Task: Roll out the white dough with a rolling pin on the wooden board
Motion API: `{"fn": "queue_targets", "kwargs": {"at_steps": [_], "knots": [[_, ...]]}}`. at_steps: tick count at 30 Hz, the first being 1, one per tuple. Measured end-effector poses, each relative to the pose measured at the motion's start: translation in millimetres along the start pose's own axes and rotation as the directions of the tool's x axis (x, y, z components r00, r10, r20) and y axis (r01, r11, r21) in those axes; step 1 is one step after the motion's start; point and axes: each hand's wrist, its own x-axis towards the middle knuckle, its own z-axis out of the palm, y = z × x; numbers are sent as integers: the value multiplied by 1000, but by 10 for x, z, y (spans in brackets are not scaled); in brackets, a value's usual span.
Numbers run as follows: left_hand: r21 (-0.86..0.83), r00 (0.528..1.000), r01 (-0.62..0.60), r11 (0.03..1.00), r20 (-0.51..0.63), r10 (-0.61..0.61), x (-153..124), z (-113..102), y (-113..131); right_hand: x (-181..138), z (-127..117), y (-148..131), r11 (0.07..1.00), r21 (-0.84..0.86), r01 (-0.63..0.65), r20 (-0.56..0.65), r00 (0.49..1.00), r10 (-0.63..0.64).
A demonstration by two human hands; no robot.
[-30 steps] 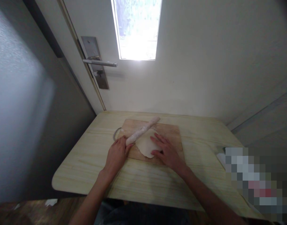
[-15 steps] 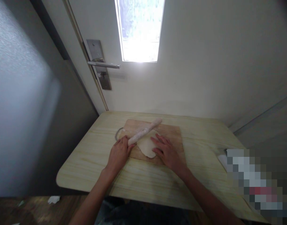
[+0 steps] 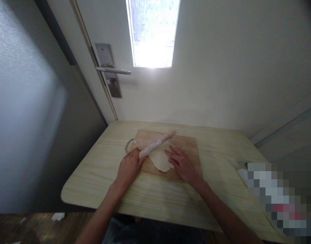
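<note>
A flat, pale sheet of dough (image 3: 159,159) lies on a wooden cutting board (image 3: 188,142). My left hand (image 3: 130,164) is closed around the near-left end of a flour-dusted rolling pin (image 3: 157,143). The pin slants up to the right across the board, over the dough's far-left edge. On the dough's right side, my right hand (image 3: 182,164) has its fingers drawn in at the edge, with the thumb near them. The spot where its fingertips meet the dough is partly hidden.
Under the board is a light wood-patterned table (image 3: 94,169) with rounded corners. The board's metal loop handle (image 3: 128,145) sticks out left. Behind the table stands a white door with a lever handle (image 3: 113,70). A blurred-out object (image 3: 274,196) lies at the table's right edge.
My right hand's fingers have drawn closer together on the dough's edge, and the dough's lower right outline has shifted slightly. My left hand and the rolling pin stay almost in place.
</note>
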Motion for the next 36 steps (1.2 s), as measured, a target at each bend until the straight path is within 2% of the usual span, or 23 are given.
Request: {"fn": "queue_targets", "kwargs": {"at_steps": [16, 25, 28, 30, 32, 36], "knots": [[17, 1000, -17, 1000, 1, 17, -5, 16, -7, -21, 32, -33, 998, -66, 12, -8, 1000, -13], [6, 1000, -13, 1000, -24, 13, -7, 27, 0, -10, 40, -53, 998, -59, 11, -37, 999, -13], [21, 999, -20, 1000, -35, 21, -9, 26, 3, -23, 34, -36, 999, -10, 46, -38, 998, -46], [39, 999, -38, 998, -32, 40, -12, 28, -3, -34, 17, -17, 996, 68, 49, -97, 994, -42], [50, 997, -78, 996, -13, 79, -21, 27, -21, -35, -25, -5, 992, 125, 34, -214, 977, -6], [42, 982, -186, 982, 42, 184, -43, -9, -96, 50, -198, -11, 997, 57, 49, -400, 916, -22]]}}
